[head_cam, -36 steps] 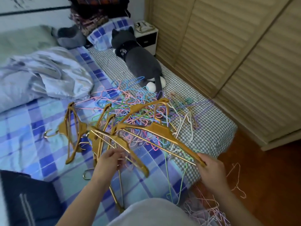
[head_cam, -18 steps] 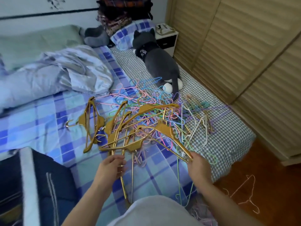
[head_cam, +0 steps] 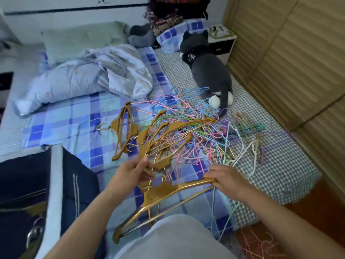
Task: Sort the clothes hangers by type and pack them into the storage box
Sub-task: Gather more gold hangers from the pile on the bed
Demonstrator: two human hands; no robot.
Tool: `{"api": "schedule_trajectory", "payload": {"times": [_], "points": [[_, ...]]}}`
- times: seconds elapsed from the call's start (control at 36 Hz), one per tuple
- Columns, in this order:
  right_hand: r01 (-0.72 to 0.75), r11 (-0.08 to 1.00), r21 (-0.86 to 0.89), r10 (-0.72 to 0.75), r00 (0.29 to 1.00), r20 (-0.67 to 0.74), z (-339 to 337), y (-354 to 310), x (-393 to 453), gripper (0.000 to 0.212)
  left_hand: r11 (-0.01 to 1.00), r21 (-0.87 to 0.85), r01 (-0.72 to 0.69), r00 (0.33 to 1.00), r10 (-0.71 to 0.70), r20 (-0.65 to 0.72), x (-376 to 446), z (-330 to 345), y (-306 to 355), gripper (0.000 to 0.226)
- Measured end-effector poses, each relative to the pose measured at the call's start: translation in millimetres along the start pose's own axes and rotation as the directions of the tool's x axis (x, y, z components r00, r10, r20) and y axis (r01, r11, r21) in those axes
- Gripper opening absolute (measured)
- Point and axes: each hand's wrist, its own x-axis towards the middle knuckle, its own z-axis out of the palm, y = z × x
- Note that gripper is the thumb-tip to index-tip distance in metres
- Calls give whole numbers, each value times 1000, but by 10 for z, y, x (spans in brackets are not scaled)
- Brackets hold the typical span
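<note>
From the head camera I look down at a bed [head_cam: 78, 128] with a blue checked sheet. My left hand [head_cam: 130, 172] pinches the hooks of a fan of gold hangers [head_cam: 158, 139] that spreads up and away over the sheet. My right hand [head_cam: 226, 177] grips one end of another gold hanger [head_cam: 164, 190], which slants down toward my lap. Two more gold hangers [head_cam: 122, 131] lie flat on the sheet to the left of the fan. Beyond my hands a tangled heap of thin coloured wire hangers [head_cam: 197, 124] covers the middle of the bed. A grey plush cat [head_cam: 207, 68] lies behind the heap. A dark blue storage box [head_cam: 24, 184] sits at the lower left, beside the bed.
</note>
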Motion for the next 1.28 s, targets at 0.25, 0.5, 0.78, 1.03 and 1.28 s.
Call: {"api": "schedule_trajectory", "payload": {"times": [0.25, 0.5, 0.78, 1.03, 1.28], "points": [[94, 995, 39, -101, 921, 376, 635, 49, 737, 5, 946, 249, 205, 977, -184, -104, -485, 119, -712, 17], [-346, 895, 282, -103, 454, 885, 1024, 120, 1314, 60, 799, 340, 497, 864, -416, -284, -848, -18, -1215, 40], [-950, 151, 272, 494, 311, 812, 2167, -92, 1580, 23, 710, 321, 627, 759, -462, -459, -1291, 124, -1389, 46], [-859, 311, 407, 641, 506, 577, 2104, -304, 1754, 36, 810, 117, 574, 658, -372, -654, -1190, 88, -1059, 45], [-659, 465, 591, 582, 731, 357, 1093, -535, 1090, 43, 926, 59, 374, 595, -190, -781, -853, -24, -558, 43]]}}
